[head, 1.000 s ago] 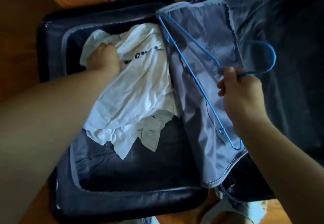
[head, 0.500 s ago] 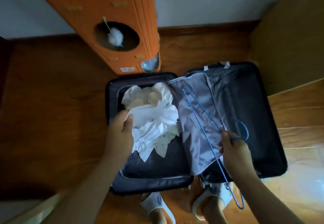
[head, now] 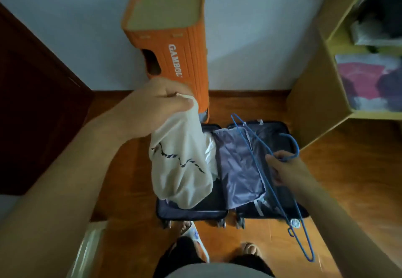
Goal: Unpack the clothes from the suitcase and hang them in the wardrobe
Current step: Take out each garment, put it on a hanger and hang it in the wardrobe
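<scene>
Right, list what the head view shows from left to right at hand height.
dark door → left hand → white garment → grey divider flap → right hand holding blue hanger → wooden shelf unit

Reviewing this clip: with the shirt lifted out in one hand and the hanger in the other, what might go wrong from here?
1. The left hand grips the white shirt bunched at one spot, so threading the blue hanger in could be awkward.
2. The shirt's lower end hangs into the open suitcase and may drag or snag.
3. The right hand holds the hanger near its hook; its long end could catch the purple lining.
</scene>
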